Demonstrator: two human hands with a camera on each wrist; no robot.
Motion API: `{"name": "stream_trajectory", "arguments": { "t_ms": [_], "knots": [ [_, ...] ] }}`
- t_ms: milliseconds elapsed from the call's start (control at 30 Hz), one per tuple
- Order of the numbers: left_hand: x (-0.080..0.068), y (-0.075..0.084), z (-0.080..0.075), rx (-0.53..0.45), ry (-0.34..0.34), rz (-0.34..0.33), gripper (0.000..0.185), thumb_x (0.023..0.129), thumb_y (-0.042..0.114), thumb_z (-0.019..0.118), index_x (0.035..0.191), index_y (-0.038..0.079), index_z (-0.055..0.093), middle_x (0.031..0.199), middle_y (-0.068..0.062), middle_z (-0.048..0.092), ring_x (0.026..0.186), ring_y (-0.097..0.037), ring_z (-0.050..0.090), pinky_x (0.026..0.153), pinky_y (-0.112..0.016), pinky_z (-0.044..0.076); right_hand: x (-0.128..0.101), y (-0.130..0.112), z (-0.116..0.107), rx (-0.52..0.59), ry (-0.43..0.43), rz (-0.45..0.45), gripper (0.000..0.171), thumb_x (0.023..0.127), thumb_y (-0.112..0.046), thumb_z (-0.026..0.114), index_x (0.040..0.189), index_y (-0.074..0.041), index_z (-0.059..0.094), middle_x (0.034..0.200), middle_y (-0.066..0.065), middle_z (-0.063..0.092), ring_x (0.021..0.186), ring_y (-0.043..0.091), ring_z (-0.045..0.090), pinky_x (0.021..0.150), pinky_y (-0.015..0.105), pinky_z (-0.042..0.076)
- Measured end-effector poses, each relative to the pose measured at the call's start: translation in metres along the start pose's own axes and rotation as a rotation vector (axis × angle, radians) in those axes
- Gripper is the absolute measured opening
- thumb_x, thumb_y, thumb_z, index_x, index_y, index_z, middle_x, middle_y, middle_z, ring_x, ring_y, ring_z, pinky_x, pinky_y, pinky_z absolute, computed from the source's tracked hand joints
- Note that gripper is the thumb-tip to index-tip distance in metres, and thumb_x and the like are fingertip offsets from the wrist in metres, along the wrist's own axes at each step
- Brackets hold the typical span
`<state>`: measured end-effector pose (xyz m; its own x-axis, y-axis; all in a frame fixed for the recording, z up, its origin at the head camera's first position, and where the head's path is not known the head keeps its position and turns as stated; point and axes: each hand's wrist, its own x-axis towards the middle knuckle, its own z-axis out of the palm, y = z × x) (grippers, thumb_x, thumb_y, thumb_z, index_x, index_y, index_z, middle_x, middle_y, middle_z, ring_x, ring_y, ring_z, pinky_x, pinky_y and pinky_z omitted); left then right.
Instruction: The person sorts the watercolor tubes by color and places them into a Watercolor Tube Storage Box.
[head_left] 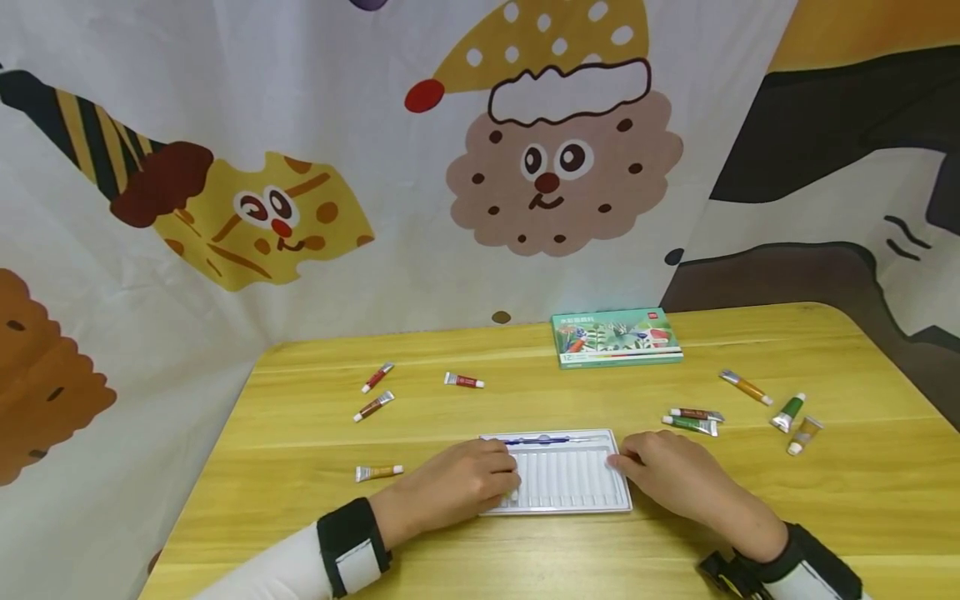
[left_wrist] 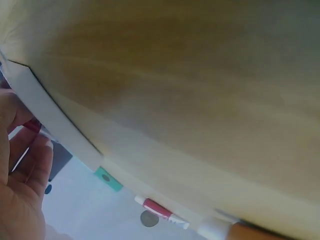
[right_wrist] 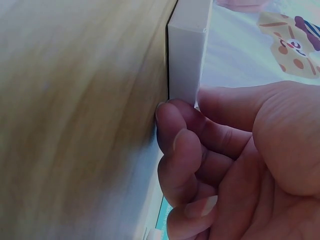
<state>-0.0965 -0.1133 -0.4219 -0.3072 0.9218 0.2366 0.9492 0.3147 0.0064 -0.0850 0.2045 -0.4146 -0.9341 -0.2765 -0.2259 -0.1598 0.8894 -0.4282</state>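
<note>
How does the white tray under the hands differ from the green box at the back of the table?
The white tray is plain, open-topped and ribbed into slots, with a thin blue-handled tool lying along its far edge; the green box is closed and printed with a leafy picture. The tray sits near the person, with the left hand and right hand at its two ends; the box lies untouched at the far side. Both are flat rectangles lying on the wooden table.
</note>
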Motion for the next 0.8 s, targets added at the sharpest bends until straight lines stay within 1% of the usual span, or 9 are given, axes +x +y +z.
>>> {"name": "stream_trajectory", "arguments": {
  "t_ms": [100, 233, 367, 500, 633, 700, 800],
  "knots": [
    [0.0026, 0.0014, -0.0020, -0.011, -0.026, -0.004, 0.008, 0.097, 0.014, 0.076, 0.104, 0.017, 0.076, 0.108, 0.006, 0.074, 0.109, -0.009, 0.064, 0.106, -0.020, 0.045, -0.0004, -0.0002, -0.0002, 0.002, 0.001, 0.002, 0.019, 0.100, -0.027, 0.073, 0.085, -0.016, 0.070, 0.067, -0.003, 0.051, 0.061, 0.013, 0.046, 0.058, 0.029, 0.034],
    [0.0053, 0.0028, -0.0044, 0.037, -0.056, 0.020, 0.005, 0.099, 0.014, 0.073, 0.102, 0.017, 0.076, 0.105, 0.007, 0.073, 0.105, -0.008, 0.063, 0.103, -0.019, 0.046, -0.0002, -0.0006, -0.0005, 0.007, -0.001, 0.001, 0.019, 0.100, -0.027, 0.073, 0.085, -0.016, 0.070, 0.067, -0.003, 0.051, 0.061, 0.013, 0.046, 0.058, 0.029, 0.034],
    [0.0059, 0.0032, -0.0067, 0.094, -0.096, 0.049, 0.007, 0.100, 0.015, 0.072, 0.105, 0.018, 0.076, 0.106, 0.008, 0.072, 0.105, -0.007, 0.061, 0.103, -0.019, 0.046, -0.0001, -0.0008, -0.0007, 0.006, -0.002, -0.001, 0.020, 0.100, -0.027, 0.073, 0.085, -0.016, 0.069, 0.067, -0.003, 0.051, 0.061, 0.013, 0.046, 0.058, 0.029, 0.034],
    [0.0071, 0.0029, -0.0082, 0.113, -0.125, 0.060, 0.010, 0.099, 0.014, 0.073, 0.108, 0.019, 0.075, 0.107, 0.009, 0.071, 0.103, -0.007, 0.059, 0.102, -0.020, 0.047, 0.0000, -0.0006, -0.0006, 0.004, -0.001, -0.002, 0.020, 0.100, -0.027, 0.073, 0.084, -0.016, 0.069, 0.067, -0.003, 0.051, 0.061, 0.013, 0.046, 0.058, 0.029, 0.034],
    [0.0090, 0.0029, -0.0066, 0.103, -0.131, 0.053, 0.008, 0.100, 0.013, 0.072, 0.103, 0.020, 0.075, 0.104, 0.009, 0.070, 0.101, -0.007, 0.059, 0.100, -0.020, 0.048, -0.0002, -0.0005, -0.0004, 0.004, -0.004, 0.005, 0.019, 0.100, -0.027, 0.073, 0.085, -0.016, 0.069, 0.067, -0.003, 0.051, 0.061, 0.014, 0.047, 0.058, 0.029, 0.034],
    [0.0092, 0.0031, -0.0051, 0.089, -0.129, 0.046, 0.008, 0.100, 0.014, 0.072, 0.102, 0.020, 0.076, 0.104, 0.009, 0.071, 0.103, -0.007, 0.061, 0.101, -0.020, 0.048, -0.0001, -0.0006, -0.0003, 0.004, -0.004, 0.007, 0.020, 0.100, -0.027, 0.073, 0.085, -0.015, 0.069, 0.067, -0.003, 0.051, 0.061, 0.014, 0.047, 0.058, 0.029, 0.034],
    [0.0088, 0.0034, -0.0027, 0.042, -0.125, 0.016, 0.009, 0.101, 0.013, 0.071, 0.103, 0.019, 0.078, 0.107, 0.007, 0.073, 0.106, -0.008, 0.064, 0.102, -0.021, 0.048, 0.0000, -0.0006, -0.0003, 0.002, -0.003, 0.003, 0.020, 0.100, -0.027, 0.073, 0.085, -0.016, 0.069, 0.067, -0.003, 0.051, 0.061, 0.013, 0.047, 0.059, 0.030, 0.034]
  ]
}}
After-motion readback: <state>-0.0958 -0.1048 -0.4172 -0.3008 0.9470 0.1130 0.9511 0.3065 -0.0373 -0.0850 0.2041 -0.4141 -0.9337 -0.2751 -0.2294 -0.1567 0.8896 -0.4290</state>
